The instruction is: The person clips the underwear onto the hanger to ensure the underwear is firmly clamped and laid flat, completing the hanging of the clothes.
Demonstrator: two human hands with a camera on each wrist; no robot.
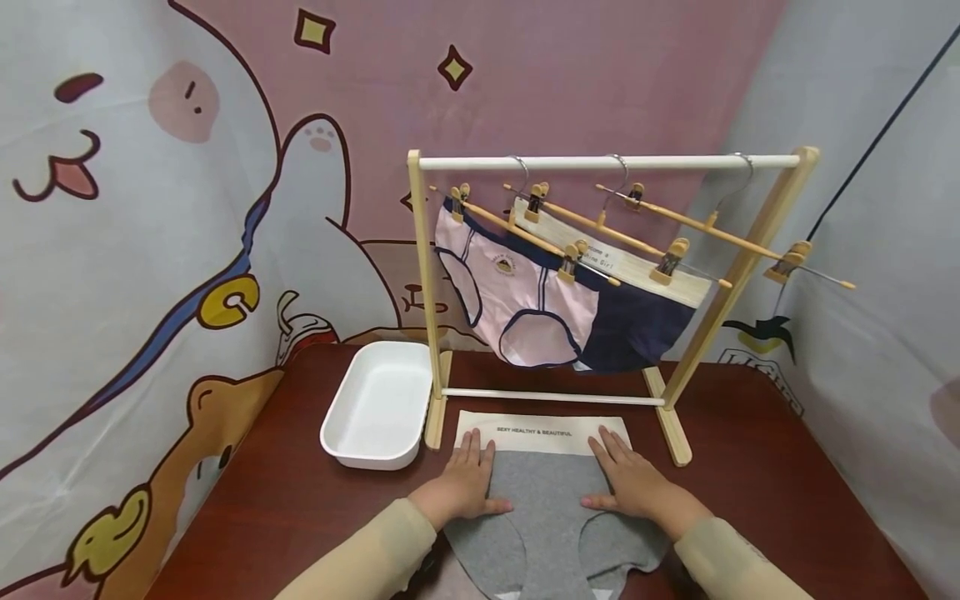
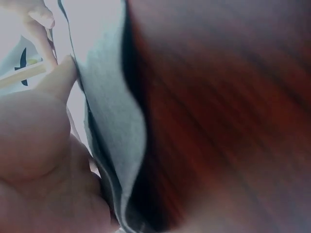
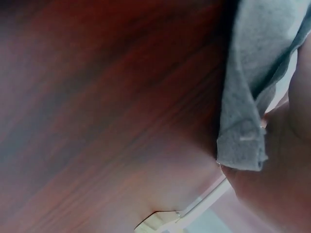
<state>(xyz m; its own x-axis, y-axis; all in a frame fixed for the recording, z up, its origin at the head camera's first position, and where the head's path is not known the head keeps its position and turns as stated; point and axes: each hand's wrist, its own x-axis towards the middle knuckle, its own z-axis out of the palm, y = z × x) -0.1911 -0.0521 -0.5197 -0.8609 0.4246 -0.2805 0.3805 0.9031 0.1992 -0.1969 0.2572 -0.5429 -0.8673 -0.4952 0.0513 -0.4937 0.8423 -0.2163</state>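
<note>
Grey underpants (image 1: 551, 483) with a cream printed waistband (image 1: 540, 432) lie spread flat on the table in front of me. My left hand (image 1: 467, 482) rests on their left side, fingers straight and reaching onto the waistband. On the right side my right hand (image 1: 633, 479) lies the same way, its fingertips at the waistband and thumb pointing inward. In the left wrist view the grey cloth (image 2: 109, 97) runs beside the left palm (image 2: 34, 141). A folded edge of the grey cloth (image 3: 243, 131) shows beside the right hand (image 3: 277, 160) in the right wrist view.
Behind the underpants stands a small wooden rack (image 1: 429, 292) with a white top bar. Pink underpants (image 1: 517, 287) and navy ones (image 1: 637, 321) with a cream waistband hang from clip hangers. A third hanger (image 1: 708, 223) bears no garment. A white tray (image 1: 378, 408) sits left of the rack.
</note>
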